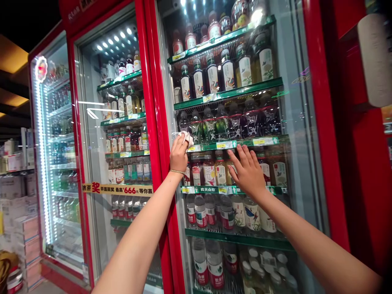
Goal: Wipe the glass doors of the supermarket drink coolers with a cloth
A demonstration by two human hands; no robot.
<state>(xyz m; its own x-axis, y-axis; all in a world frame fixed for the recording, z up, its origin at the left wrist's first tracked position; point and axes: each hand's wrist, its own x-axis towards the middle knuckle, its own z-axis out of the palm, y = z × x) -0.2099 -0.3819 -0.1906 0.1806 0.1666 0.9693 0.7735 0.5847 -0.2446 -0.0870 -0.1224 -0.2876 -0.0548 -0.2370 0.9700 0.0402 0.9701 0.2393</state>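
Observation:
My left hand (179,156) is closed over a crumpled white cloth (187,139), pressed to the glass door (300,171) of a red drinks fridge near the door's left edge. A thin band circles that wrist. To the right, my right hand (247,171) lies flat on or just in front of the same glass, fingers spread and nothing in it. Behind the pane, rows of bottles stand on shelves with green label strips (239,241). Dark purple bottles (235,122) fill the shelf just above my hands.
A second red-framed fridge (148,102) adjoins on the left, its glass crossed by a yellow printed strip (118,190). Farther left stands a lit cooler (61,163). Stacked cartons (29,245) are at the lower left. A beige rounded object (375,61) juts out at the upper right.

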